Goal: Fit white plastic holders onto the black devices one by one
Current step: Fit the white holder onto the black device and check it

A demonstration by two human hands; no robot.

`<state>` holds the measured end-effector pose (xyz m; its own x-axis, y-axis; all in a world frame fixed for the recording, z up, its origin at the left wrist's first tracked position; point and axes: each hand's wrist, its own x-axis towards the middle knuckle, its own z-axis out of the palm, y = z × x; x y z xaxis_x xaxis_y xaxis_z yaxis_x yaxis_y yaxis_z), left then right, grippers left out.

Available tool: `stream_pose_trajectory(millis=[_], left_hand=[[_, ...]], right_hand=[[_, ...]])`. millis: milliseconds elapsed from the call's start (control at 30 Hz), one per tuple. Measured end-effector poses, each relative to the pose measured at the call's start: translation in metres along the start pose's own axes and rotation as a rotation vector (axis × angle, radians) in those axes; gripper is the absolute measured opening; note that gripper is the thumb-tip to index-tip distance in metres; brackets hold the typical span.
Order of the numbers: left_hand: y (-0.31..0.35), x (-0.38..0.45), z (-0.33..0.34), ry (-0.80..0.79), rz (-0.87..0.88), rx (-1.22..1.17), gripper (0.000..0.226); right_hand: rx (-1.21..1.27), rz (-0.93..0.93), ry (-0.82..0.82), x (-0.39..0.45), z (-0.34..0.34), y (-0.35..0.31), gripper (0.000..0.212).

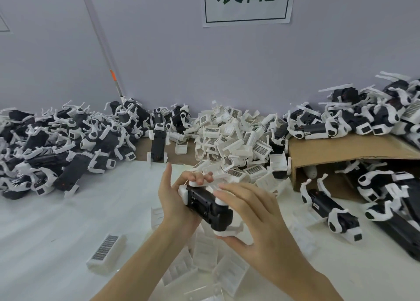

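We grip one black device (205,206) in both hands, left hand (176,201) and right hand (254,221); loose holders (231,146) heap behind at the tabletop's (56,221) far edge, a cardboard box (341,150) to the right.

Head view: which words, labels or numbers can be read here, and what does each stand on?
"装配": paper sign on the wall, top cut off.
Barcode labels on the loose white holders: too small to read.
Marking on the black device in the hands: blurred, unreadable.
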<state>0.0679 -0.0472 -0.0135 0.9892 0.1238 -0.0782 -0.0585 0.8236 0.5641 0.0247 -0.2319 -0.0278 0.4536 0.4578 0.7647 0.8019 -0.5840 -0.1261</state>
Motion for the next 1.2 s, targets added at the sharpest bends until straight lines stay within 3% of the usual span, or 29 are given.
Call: stream_pose_trajectory(millis=[200, 333, 433, 533, 633, 800, 867, 967, 1033, 1067, 1133, 1200], left_hand=[[-0.004, 0.003, -0.003, -0.163, -0.078, 0.027, 0.065], [-0.002, 0.001, 0.002, -0.276, -0.042, 0.357, 0.076], [-0.007, -0.003, 0.007, -0.344, 0.056, 0.625, 0.083], [-0.009, -0.007, 0.009, -0.350, 0.141, 0.815, 0.060], [-0.005, -0.008, 0.012, -0.252, 0.050, 0.757, 0.048], [0.000, -0.004, 0.013, -0.092, -0.098, 0.760, 0.081], [0.003, -0.001, 0.012, -0.122, -0.182, 0.765, 0.091], [0.008, -0.002, 0.009, -0.182, -0.294, 0.723, 0.059], [0.008, 0.000, 0.005, -0.166, -0.314, 0.610, 0.050], [0.008, 0.001, 0.004, -0.138, -0.322, 0.531, 0.051], [0.009, 0.004, 0.004, -0.051, -0.325, 0.402, 0.056], [0.009, 0.006, 0.006, 0.008, -0.309, 0.344, 0.055]], right_hand=[[-0.052, -0.054, 0.091, -0.001, -0.001, -0.001, 0.063], [-0.007, 0.193, 0.175, 0.001, -0.011, 0.003, 0.066], [0.112, 0.453, 0.201, 0.001, -0.020, 0.007, 0.057], [0.217, 0.596, 0.182, -0.001, -0.024, 0.012, 0.038], [0.421, 0.639, 0.162, -0.001, -0.022, 0.015, 0.040], [0.697, 0.713, 0.105, 0.001, -0.017, 0.017, 0.016], [0.730, 0.769, 0.118, 0.000, -0.013, 0.019, 0.025], [0.851, 0.874, 0.094, -0.001, -0.011, 0.026, 0.048], [0.973, 0.937, 0.074, -0.001, -0.011, 0.033, 0.054], [0.949, 0.926, 0.068, -0.003, -0.011, 0.035, 0.047], [0.668, 0.813, -0.012, -0.010, -0.006, 0.045, 0.025], [0.413, 0.687, -0.188, -0.014, -0.002, 0.051, 0.027]])
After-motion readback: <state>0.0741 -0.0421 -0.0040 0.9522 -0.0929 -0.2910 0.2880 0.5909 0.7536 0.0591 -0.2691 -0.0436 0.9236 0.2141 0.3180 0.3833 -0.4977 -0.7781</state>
